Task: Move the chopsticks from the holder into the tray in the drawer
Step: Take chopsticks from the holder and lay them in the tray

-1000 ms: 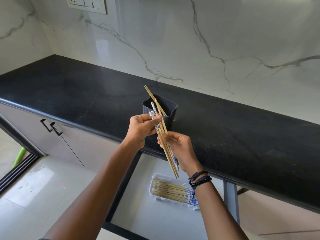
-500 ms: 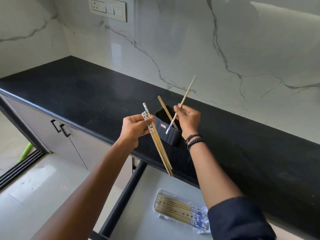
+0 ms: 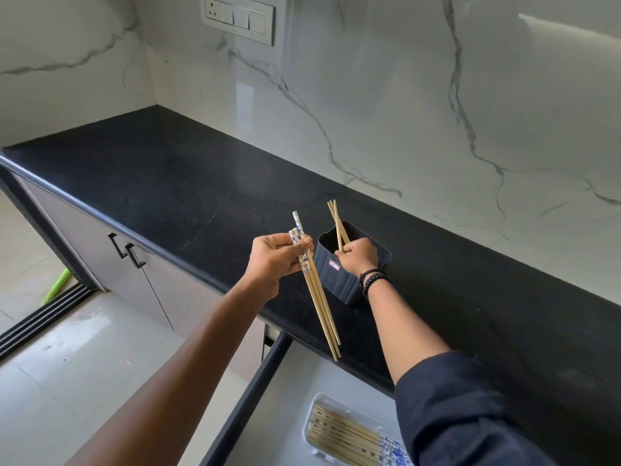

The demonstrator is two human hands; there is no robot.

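A dark ribbed holder (image 3: pixel 339 282) stands near the front edge of the black counter (image 3: pixel 188 183). My right hand (image 3: pixel 358 255) reaches into its mouth, fingers closed around a few bamboo chopsticks (image 3: pixel 337 220) that stick up out of it. To the left of the holder, my left hand (image 3: pixel 275 255) grips a bundle of chopsticks with blue-patterned ends (image 3: pixel 317 294), their thin tips slanting down toward the open drawer (image 3: pixel 268 408). In the drawer lies a clear tray (image 3: pixel 311 422) with several chopsticks in it, partly hidden by my right sleeve.
The marble wall carries a switch panel (image 3: pixel 238 18) above the counter. Cabinet doors with black handles (image 3: pixel 129 252) are to the left under the counter. A green object (image 3: pixel 57 285) lies on the floor by a sliding door track.
My right hand has dropped into the holder and closed on the chopsticks there; the single chopstick it held up is no longer raised. My left hand keeps its bundle.
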